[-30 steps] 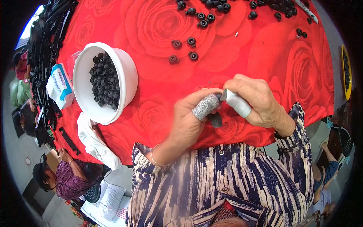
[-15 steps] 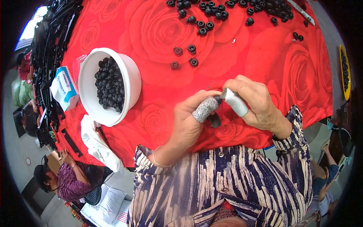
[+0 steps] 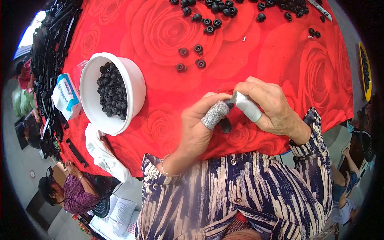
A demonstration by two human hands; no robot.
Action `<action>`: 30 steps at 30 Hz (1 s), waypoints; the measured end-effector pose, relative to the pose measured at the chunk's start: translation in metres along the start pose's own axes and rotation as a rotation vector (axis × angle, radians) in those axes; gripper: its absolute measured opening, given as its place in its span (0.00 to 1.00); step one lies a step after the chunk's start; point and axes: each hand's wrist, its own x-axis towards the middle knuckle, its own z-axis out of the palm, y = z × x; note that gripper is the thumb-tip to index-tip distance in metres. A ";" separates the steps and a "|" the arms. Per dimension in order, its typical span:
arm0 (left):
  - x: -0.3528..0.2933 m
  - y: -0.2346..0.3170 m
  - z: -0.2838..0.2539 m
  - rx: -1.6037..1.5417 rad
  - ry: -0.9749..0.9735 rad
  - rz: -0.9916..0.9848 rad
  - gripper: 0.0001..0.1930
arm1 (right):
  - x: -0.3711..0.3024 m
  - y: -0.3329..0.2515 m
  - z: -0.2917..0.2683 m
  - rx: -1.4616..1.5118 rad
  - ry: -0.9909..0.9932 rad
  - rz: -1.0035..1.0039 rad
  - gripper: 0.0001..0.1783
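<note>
My left hand (image 3: 199, 120) is closed around a small black part (image 3: 229, 103), its thumb in a speckled grey sleeve. Mostly hidden by the fingers, the part shows only its tip. A dark piece (image 3: 226, 125) shows below that thumb; I cannot tell whether it is a finger cover or another part. My right hand (image 3: 272, 106), thumb wrapped in white, pinches a small metal blade (image 3: 235, 97) against the black part. Beyond the hands, several loose round black parts (image 3: 198, 49) with holes lie on the red rose-patterned cloth (image 3: 168, 96).
At left stands a white bowl (image 3: 138, 86) of black parts, beside a blue-and-white box (image 3: 67, 96) and a white cloth (image 3: 105, 154). Long black strips (image 3: 52, 60) are heaped along the left edge. A yellow tray (image 3: 369, 94) is far right. Another person (image 3: 80, 192) sits lower left.
Both hands keep nearly the same hold, with the blade still at the black part. The table's things have shifted slightly to the left in the view.
</note>
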 end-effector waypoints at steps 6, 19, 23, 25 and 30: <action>0.001 -0.001 -0.003 0.001 0.033 -0.029 0.11 | 0.001 0.001 -0.002 0.057 -0.068 -0.052 0.14; -0.004 -0.007 0.001 -0.434 -0.013 -0.347 0.11 | -0.004 -0.006 0.007 -0.247 0.162 -0.403 0.23; -0.007 -0.003 0.000 -0.448 -0.053 -0.320 0.11 | -0.004 -0.007 0.010 -0.177 0.210 -0.425 0.20; -0.014 0.001 0.004 -0.318 0.050 -0.275 0.10 | -0.004 -0.007 0.010 -0.178 0.215 -0.464 0.18; -0.035 0.064 -0.018 0.702 0.403 0.544 0.10 | -0.005 -0.003 0.005 -0.210 0.192 -0.450 0.14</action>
